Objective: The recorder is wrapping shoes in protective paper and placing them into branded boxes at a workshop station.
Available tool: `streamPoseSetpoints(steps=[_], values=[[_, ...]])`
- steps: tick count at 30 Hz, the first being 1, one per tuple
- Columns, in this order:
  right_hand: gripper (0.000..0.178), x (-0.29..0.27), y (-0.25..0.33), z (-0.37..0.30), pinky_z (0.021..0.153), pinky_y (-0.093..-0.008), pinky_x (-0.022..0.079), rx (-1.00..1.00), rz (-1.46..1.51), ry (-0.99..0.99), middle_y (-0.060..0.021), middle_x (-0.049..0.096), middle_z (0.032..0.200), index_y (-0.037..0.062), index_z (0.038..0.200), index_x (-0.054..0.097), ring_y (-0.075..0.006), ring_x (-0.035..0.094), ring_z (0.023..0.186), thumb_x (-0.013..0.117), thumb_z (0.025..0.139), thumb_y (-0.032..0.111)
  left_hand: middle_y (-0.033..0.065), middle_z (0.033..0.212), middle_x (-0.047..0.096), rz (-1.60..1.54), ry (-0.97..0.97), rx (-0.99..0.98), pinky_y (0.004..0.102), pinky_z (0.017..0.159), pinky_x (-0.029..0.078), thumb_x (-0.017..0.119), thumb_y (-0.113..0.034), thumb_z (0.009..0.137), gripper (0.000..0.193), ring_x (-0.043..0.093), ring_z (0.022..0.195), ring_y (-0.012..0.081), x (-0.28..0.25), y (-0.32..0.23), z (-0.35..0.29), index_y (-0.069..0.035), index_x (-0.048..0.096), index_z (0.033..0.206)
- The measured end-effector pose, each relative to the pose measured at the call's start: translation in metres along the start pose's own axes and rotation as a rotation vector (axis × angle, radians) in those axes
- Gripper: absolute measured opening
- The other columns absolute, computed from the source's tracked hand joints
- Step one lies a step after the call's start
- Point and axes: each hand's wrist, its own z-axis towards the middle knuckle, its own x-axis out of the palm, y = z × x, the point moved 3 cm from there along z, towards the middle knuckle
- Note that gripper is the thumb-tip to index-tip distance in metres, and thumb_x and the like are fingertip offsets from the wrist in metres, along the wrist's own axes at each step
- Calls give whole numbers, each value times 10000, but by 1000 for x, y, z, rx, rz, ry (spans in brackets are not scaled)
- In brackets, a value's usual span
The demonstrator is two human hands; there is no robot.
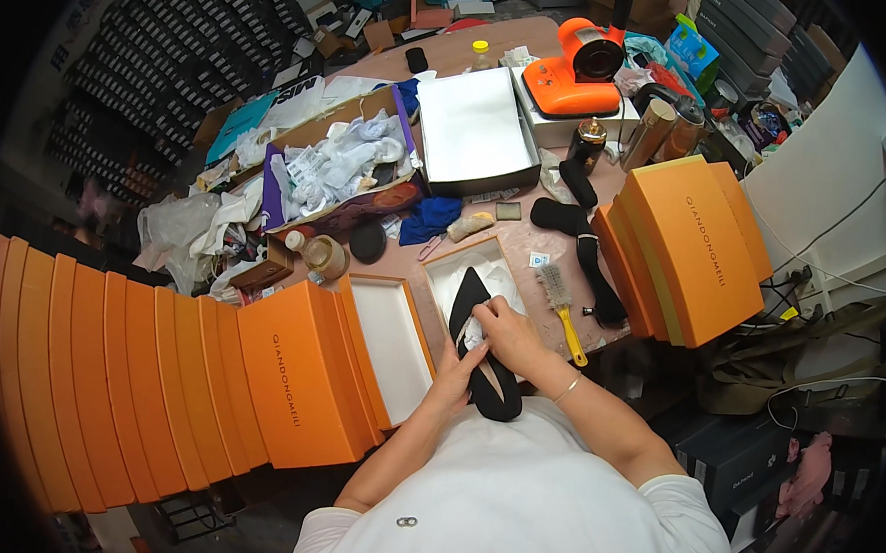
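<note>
A black pointed-toe shoe (500, 398) lies before me over the near part of an open shoebox (512, 265), its toe pointing away. My left hand (452, 379) grips the shoe along its left side. Inside the shoe's opening is crumpled white paper (473, 334). My right hand (509, 334) reaches over from the right, with its fingers closed at that paper. White tissue paper (503, 282) lines the box. Beside it on the left stands an orange box lid (392, 336) with a white inside.
Orange shoeboxes stand in a long row (197, 384) at left and a stack (690, 254) at right. A yellow-handled brush (562, 313), black shoes (595, 274), a glue jar (326, 257), a carton of crumpled paper (344, 161) and an orange machine (574, 78) crowd the table.
</note>
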Motion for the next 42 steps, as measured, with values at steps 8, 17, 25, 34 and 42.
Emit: streamPoseSetpoints(steps=[8, 17, 25, 34, 42], values=[[354, 0, -12, 4, 711, -391, 497, 30, -82, -52, -108, 562, 968, 101, 1066, 590, -310, 602, 849, 716, 740, 160, 50, 1095, 515, -78, -3, -88, 305, 831, 517, 624, -54, 836, 591, 562, 956, 136, 6, 7, -1, -129, 324, 1339], [454, -13, -22, -3, 851, -377, 450, 12, 277, -200, -137, 526, 996, 60, 1082, 556, -319, 514, 998, 775, 715, 212, 51, 1092, 500, 46, 44, -98, 290, 814, 521, 582, -6, 791, 627, 565, 927, 136, 9, -4, -4, -116, 314, 1347], [706, 27, -48, 16, 939, -412, 452, 86, 375, -68, -256, 485, 1231, 58, 1384, 394, -398, 540, 1090, 690, 748, 139, 53, 1019, 537, -22, -36, -184, 306, 784, 516, 518, 17, 734, 593, 574, 879, 165, -1, 18, 3, -89, 385, 1302], [516, -18, -150, -55, 814, -448, 493, 574, 73, 129, -259, 627, 1004, -34, 1079, 566, -426, 608, 952, 753, 763, 328, 190, 1179, 563, -228, 33, -195, 422, 880, 545, 585, -144, 705, 672, 613, 1040, 336, -27, 1, 3, 32, 389, 1323], [208, 39, -182, -86, 700, -390, 522, 525, -270, -16, -185, 621, 885, 10, 929, 551, -323, 656, 812, 651, 808, 146, 173, 1274, 487, -427, 124, -145, 431, 912, 530, 584, -123, 783, 685, 574, 1121, 337, 11, -21, -14, -58, 292, 1399]])
